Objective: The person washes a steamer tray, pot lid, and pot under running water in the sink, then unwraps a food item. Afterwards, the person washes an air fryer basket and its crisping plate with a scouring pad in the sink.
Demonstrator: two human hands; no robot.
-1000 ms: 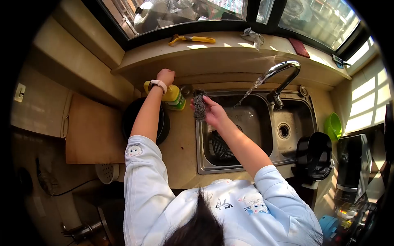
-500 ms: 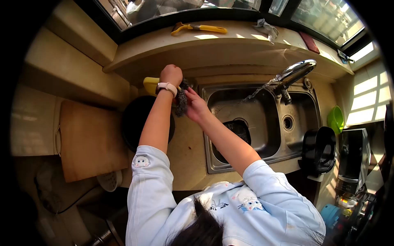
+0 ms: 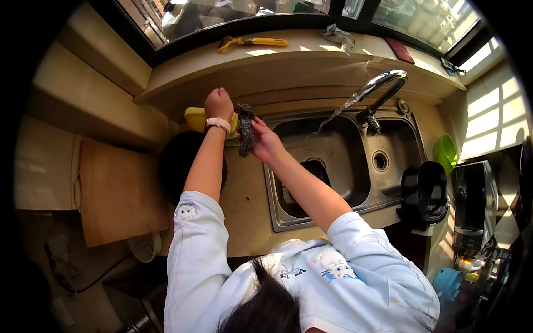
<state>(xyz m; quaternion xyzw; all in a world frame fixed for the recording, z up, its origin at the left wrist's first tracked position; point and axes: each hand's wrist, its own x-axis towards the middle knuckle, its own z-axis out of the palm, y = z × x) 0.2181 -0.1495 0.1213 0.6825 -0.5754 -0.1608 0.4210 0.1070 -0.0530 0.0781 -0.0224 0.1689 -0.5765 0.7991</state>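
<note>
My left hand (image 3: 219, 104), with a pinkish watch on its wrist, is closed in a fist near the back wall; whatever its fingers hold is hidden. Below and behind that wrist shows a yellow object (image 3: 194, 118), partly covered by the arm, with a yellow-green part to its right. My right hand (image 3: 267, 143) grips a dark grey steel wool scrubber (image 3: 245, 131) by its right side, close to the left wrist. A black round pan (image 3: 180, 164) lies below the left forearm.
Water runs from the tap (image 3: 383, 83) into the double sink (image 3: 350, 183), where a black rack (image 3: 315, 171) lies. A black basket (image 3: 424, 191) and green bowl (image 3: 444, 152) stand right. A yellow-handled tool (image 3: 252, 41) rests on the sill; a wooden board (image 3: 122, 191) is at left.
The view has shifted, so most things appear further left. The steel wool now shows more fully, with a wider gap between it and my left hand. The yellow-green part has come into sight.
</note>
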